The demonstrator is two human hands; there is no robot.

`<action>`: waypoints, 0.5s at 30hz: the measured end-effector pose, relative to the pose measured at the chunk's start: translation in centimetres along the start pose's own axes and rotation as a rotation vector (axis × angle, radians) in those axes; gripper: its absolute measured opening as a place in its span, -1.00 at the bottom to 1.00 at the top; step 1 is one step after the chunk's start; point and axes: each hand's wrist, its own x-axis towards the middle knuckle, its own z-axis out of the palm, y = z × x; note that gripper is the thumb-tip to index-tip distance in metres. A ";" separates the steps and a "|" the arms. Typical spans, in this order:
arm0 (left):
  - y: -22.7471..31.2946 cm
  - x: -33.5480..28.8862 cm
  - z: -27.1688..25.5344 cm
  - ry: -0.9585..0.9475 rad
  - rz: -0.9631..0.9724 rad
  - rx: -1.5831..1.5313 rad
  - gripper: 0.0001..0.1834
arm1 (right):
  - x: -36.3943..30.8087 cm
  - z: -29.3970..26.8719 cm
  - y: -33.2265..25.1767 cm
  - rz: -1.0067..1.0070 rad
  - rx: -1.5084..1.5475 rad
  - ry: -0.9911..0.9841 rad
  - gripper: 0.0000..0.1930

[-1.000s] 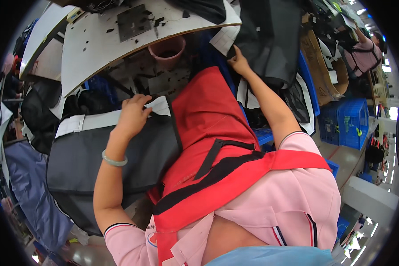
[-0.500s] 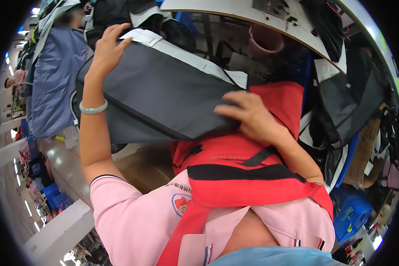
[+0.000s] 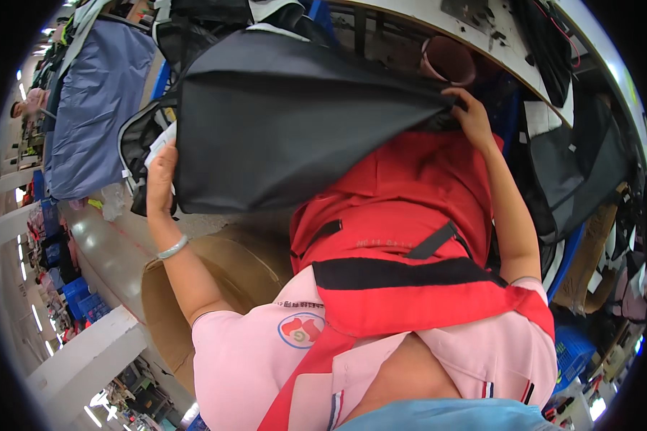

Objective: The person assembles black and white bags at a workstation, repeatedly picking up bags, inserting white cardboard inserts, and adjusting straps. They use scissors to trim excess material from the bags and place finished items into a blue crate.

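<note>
A large black fabric panel (image 3: 287,136) is stretched between my two hands, above the red apron (image 3: 402,223) on my lap. At its left edge my left hand (image 3: 162,176) is closed on the panel, with a bit of white strip (image 3: 161,144) showing above the fingers. Over on the right, my right hand (image 3: 473,121) pinches the panel's pointed corner. The fabric sags in soft folds toward that corner. Black mesh pieces with pale edging (image 3: 138,144) hang just beyond my left hand.
Grey-blue cloth (image 3: 97,115) drapes at the far left. A pale table (image 3: 507,61) stands at the upper right, a pink bucket (image 3: 449,61) below its edge. More dark fabric (image 3: 582,165) hangs right. A brown cardboard container (image 3: 233,255) stands by my left arm; a blue crate (image 3: 575,352) is lower right.
My left hand has come down from the panel's top to its left edge. My right hand has moved up and right to its corner. The panel is turned, its white strip mostly hidden.
</note>
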 end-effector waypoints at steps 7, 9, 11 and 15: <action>3.0 0.9 12.6 -0.130 -0.009 -0.114 -0.63 | -0.4 4.0 5.8 -0.111 -0.090 0.395 -0.57; 4.2 3.3 13.7 -0.172 0.052 -0.180 -0.66 | -2.1 5.2 1.9 -0.191 0.005 0.472 -0.66; 7.6 5.5 15.3 -0.188 0.059 -0.328 -0.67 | -5.0 6.4 -2.3 -0.286 0.044 0.559 -0.74; 12.2 8.8 16.6 -0.557 -0.302 -0.912 -0.59 | -8.5 8.0 -5.3 -0.740 -0.365 0.022 -0.72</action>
